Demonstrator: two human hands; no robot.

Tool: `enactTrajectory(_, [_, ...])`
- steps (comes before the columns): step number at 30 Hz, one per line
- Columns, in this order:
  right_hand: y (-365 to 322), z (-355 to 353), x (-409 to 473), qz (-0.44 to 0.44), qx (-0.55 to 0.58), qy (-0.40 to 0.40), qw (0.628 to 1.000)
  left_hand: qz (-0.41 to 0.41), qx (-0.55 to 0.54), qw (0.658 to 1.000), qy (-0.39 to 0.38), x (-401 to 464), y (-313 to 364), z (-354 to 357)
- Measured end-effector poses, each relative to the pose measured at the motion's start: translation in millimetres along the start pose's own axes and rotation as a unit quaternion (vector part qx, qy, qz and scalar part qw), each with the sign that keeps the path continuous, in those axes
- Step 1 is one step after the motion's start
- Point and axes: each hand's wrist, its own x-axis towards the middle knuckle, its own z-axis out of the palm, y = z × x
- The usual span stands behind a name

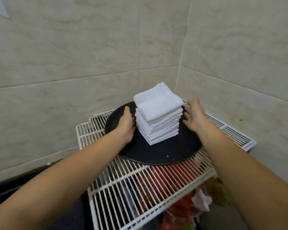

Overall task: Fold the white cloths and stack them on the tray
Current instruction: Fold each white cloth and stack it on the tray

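Observation:
A tall stack of several folded white cloths [158, 113] stands on a round black tray [165, 155]. The tray rests on a white wire rack [140, 188] in a tiled corner. My left hand [125, 125] lies against the stack's left side, fingers tucked toward its lower layers; whether it grips them I cannot tell. My right hand [195, 116] is to the right of the stack, fingers spread and straight, close to its side with a small gap showing.
Beige tiled walls [90, 55] close in behind and to the right. Under the rack lie red plastic bags [165, 180] and other clutter. A dark surface [23, 188] sits at the lower left.

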Motion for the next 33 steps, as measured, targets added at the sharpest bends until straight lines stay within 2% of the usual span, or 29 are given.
enactTrajectory(2, [-2.0, -4.9, 16.3, 0.042, -0.020, -0.146, 0.988, -0.004, -0.025, 0.999, 0.020, -12.5, -9.0, 10.3])
enactTrajectory(4, [1.6, -0.9, 21.2, 0.066, -0.045, -0.238, 0.968, -0.021, -0.057, 0.997, 0.042, -23.2, -11.6, 22.2])
enactTrajectory(8, [6.4, 4.8, 20.9, 0.074, -0.072, -0.322, 0.941, -0.019, -0.087, 0.995, 0.037, -27.1, -7.1, 40.3])
enactTrajectory(19, [12.2, 0.8, 27.9, 0.071, -0.064, -0.384, 0.918, -0.075, 0.012, 0.994, 0.076, -33.4, 26.3, 56.7])
enactTrajectory(25, [-15.9, 8.4, 34.5, 0.074, -0.123, -0.366, 0.919, -0.068, -0.017, 0.997, 0.021, -39.5, 18.0, 53.4])
enactTrajectory(30, [-35.5, 19.7, 22.1, 0.073, -0.172, -0.394, 0.900, -0.057, -0.040, 0.997, 0.038, -39.8, 17.2, 49.1])
enactTrajectory(33, [-27.6, 20.3, 18.8, 0.089, -0.170, -0.379, 0.905, -0.079, -0.006, 0.996, 0.050, -38.2, 27.6, 54.3])
